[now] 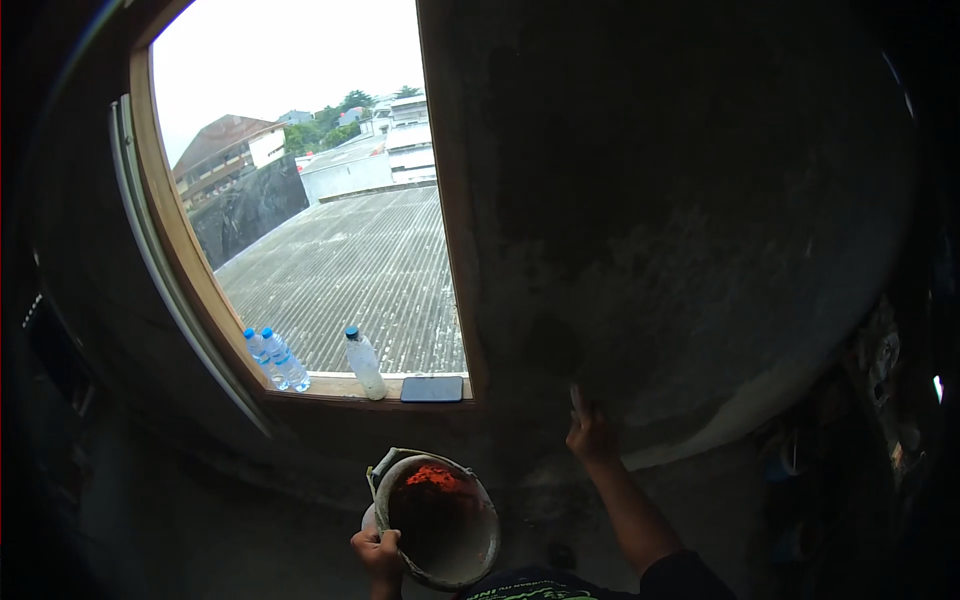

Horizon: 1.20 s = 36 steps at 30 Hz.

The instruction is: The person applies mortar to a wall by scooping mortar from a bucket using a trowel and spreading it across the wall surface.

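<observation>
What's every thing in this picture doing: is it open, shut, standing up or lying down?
Round, pale-rimmed bucket: uncovered, held; fullness unclear.
Left hand: closed at the bucket's rim.
Right hand: closed around a thin, pale tool.
Two clear plastic, blue-capped bottles: standing, capped.
Cloudy plastic, blue-capped bottle: standing, capped.
Dark, rectangular phone: lying flat.
Wooden-framed window: can't tell if open.

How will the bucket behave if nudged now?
The bucket would likely tip or twist, since the left hand grips it at one side. Its walls are probably fairly stiff, as the mouth keeps a round shape. It may be heavy, but the dark inside hides how full it is.
</observation>
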Motion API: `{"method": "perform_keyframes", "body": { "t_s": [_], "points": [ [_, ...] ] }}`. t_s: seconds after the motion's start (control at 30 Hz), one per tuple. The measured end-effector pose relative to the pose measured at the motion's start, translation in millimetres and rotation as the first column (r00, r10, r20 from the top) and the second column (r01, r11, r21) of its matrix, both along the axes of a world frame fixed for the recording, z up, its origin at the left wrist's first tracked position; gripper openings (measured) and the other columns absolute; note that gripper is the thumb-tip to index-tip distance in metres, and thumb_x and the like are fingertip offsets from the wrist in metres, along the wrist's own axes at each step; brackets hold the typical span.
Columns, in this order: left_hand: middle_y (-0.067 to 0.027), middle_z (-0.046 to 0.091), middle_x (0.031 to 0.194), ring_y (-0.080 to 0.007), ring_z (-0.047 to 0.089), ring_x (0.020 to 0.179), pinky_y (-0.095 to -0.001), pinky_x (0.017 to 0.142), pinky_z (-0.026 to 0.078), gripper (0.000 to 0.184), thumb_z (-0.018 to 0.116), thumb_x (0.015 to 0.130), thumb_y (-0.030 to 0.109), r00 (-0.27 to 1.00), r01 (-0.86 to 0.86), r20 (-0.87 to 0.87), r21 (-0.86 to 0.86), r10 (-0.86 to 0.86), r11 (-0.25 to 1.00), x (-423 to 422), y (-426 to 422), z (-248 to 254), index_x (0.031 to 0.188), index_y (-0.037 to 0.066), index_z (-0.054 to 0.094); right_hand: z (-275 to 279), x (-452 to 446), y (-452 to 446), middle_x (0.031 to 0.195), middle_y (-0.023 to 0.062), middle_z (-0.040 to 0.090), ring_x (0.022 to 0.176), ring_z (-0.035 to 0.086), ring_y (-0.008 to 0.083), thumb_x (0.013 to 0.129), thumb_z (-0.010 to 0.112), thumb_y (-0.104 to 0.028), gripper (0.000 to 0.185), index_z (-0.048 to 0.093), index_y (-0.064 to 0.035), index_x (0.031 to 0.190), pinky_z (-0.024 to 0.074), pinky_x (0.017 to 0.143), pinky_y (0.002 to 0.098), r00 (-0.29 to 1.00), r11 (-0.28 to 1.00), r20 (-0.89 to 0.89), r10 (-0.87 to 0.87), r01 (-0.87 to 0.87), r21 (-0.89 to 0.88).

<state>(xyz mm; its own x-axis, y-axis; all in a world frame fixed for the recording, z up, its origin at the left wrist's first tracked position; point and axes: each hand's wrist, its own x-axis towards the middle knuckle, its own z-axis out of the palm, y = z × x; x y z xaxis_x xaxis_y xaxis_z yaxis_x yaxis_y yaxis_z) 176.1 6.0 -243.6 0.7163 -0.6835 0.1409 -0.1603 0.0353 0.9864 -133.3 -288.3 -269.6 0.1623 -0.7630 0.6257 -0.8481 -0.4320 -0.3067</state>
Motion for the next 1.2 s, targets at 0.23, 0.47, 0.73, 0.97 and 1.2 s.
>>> {"method": "perform_keyframes", "body": {
  "t_s": [0.23, 0.47, 0.73, 0.97, 1.2],
  "points": [
    [0.0094, 0.046, 0.055, -0.0019, 0.038, 0.05, -0.0266, 0.046, 0.025, 0.029, 0.063, 0.076, 0.003, 0.999, -0.004, 0.054, -0.015, 0.005, 1.0, -11.5, 5.7, 26.4, 0.054, 0.005, 0.044, -129.2, -71.2, 127.8, 0.12, 0.0243, 0.07, 0.105, 0.069, 0.0451, 0.088, 0.069, -0.022, 0.059, 0.057, -0.0127, 0.145, 0.0548, 0.091, 0.0534, 0.972, 0.766, 0.134, -0.193, 0.063, 0.64],
    [0.0096, 0.047, 0.057, -0.0012, 0.039, 0.052, -0.0265, 0.047, 0.026, 0.026, 0.063, 0.077, 0.003, 0.998, 0.044, 0.05, -0.004, -0.044, 0.999, -30.6, -4.5, 38.5, 0.056, 0.006, 0.047, -234.3, -150.0, 184.2, 0.095, 0.0165, 0.075, 0.079, 0.075, 0.0303, 0.089, 0.074, -0.029, 0.053, 0.064, -0.0059, 0.135, 0.0577, 0.073, 0.0422, 0.874, 0.381, 0.383, -0.298, -0.259, 0.888],
    [0.0054, 0.048, 0.062, -0.0042, 0.041, 0.058, -0.0275, 0.05, 0.031, 0.021, 0.063, 0.079, 0.008, 0.967, 0.14, 0.208, 0.06, -0.149, 0.988, -86.7, -49.2, 58.8, 0.065, -0.001, 0.051, -38.2, -186.4, 98.5, 0.09, 0.005, 0.069, 0.073, 0.064, 0.0139, 0.097, 0.071, -0.025, 0.038, 0.068, 0.0007, 0.126, 0.0533, 0.061, 0.0324, 0.728, 0.166, 0.663, -0.172, -0.642, 0.748],
    [-0.0001, 0.041, 0.053, -0.0059, 0.037, 0.049, -0.0308, 0.045, 0.028, 0.022, 0.062, 0.075, 0.0, 0.932, 0.19, 0.321, -0.044, -0.166, 0.981, -122.9, -70.5, 58.9, 0.06, 0.0, 0.046, 38.6, -129.4, 46.6, 0.093, 0.021, 0.072, 0.081, 0.073, 0.0345, 0.093, 0.07, -0.017, 0.039, 0.067, 0.0016, 0.126, 0.0563, 0.069, 0.0438, 0.507, 0.334, 0.48, 0.716, -0.852, 0.402],
    [-0.0056, 0.044, 0.054, -0.0119, 0.042, 0.045, -0.0304, 0.046, 0.033, 0.008, 0.058, 0.069, -0.001, 0.798, 0.286, 0.547, 0.028, -0.254, 0.958, -119.6, -83.4, 58.1, 0.064, -0.003, 0.052, 63.1, -52.8, 24.2, 0.088, 0.0228, 0.071, 0.088, 0.072, 0.0407, 0.093, 0.063, -0.024, 0.025, 0.072, -0.0029, 0.103, 0.0581, 0.078, 0.0512, 0.557, 0.465, -0.151, 0.817, -0.48, 0.744]
  ]
}}
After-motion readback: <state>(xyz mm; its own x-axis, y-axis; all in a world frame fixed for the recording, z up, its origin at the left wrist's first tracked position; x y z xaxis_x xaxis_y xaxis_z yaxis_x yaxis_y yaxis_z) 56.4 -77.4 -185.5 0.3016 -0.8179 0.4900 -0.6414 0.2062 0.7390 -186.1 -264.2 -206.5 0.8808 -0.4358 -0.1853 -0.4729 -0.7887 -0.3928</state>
